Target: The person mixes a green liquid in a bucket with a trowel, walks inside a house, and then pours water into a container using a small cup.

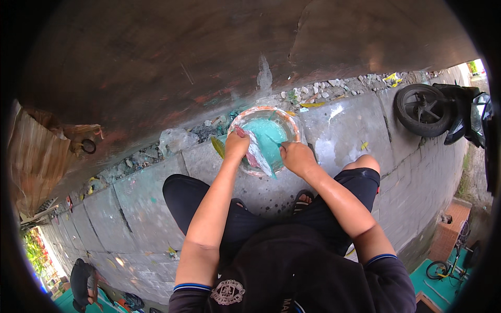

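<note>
A round bucket (296,124) with an orange-smeared rim stands on the paving in front of me, with turquoise paint (265,130) inside. My left hand (238,146) is closed on a crumpled silver-and-red plastic bag (257,156), which hangs over the bucket's left side. Turquoise smears show at the bag's lower tip. Over the bucket's right side, my right hand (299,158) is closed around a thin stick-like tool (272,141) that slants toward the paint. Most of the tool is hidden by my fingers, so its kind is unclear.
A dark wall (172,62) rises beyond the bucket, with gravel (334,86) along its foot. A parked motorbike (425,110) is at the right. Rusty corrugated sheeting (39,156) leans at the left. Another person (83,281) bends over at the lower left; a bicycle (441,268) stands lower right.
</note>
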Demonstrator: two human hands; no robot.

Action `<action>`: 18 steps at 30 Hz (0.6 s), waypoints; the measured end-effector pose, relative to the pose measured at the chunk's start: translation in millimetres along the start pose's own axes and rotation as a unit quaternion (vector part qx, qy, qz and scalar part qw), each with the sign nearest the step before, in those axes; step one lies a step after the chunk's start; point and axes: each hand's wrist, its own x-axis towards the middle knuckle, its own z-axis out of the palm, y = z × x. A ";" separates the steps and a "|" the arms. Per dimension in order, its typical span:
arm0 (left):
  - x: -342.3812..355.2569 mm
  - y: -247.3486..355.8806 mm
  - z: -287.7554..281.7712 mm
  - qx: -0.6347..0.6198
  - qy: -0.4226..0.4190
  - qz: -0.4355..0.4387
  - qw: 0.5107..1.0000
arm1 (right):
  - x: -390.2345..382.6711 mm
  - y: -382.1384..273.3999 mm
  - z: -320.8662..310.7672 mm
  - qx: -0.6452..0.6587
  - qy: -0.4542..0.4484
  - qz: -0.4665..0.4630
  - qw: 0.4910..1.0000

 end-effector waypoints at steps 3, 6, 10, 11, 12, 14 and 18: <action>5.7 1.1 7.8 0.021 0.007 -0.017 1.000 | -14.0 -5.9 11.7 0.012 0.014 -0.022 1.000; 3.7 4.3 7.6 0.013 -0.006 -0.013 1.000 | -3.1 -6.2 16.7 0.014 0.002 -0.004 1.000; -7.5 14.2 -5.4 -0.012 0.024 0.053 0.998 | 9.9 -3.8 9.1 0.054 0.018 -0.013 0.998; -21.0 32.8 -12.6 0.006 0.049 0.094 0.994 | 2.6 -5.9 -2.8 0.077 0.032 -0.020 0.996; -34.0 41.1 -23.0 0.027 0.080 0.131 0.988 | -5.7 -12.6 -17.9 0.086 0.040 -0.007 0.995; -48.9 43.3 -31.6 -0.008 0.109 0.156 0.982 | -20.0 -15.5 -50.3 0.098 0.061 0.020 0.993; -80.2 34.1 -22.2 -0.139 0.142 0.173 0.965 | -17.1 6.8 -43.2 0.132 0.061 0.038 0.989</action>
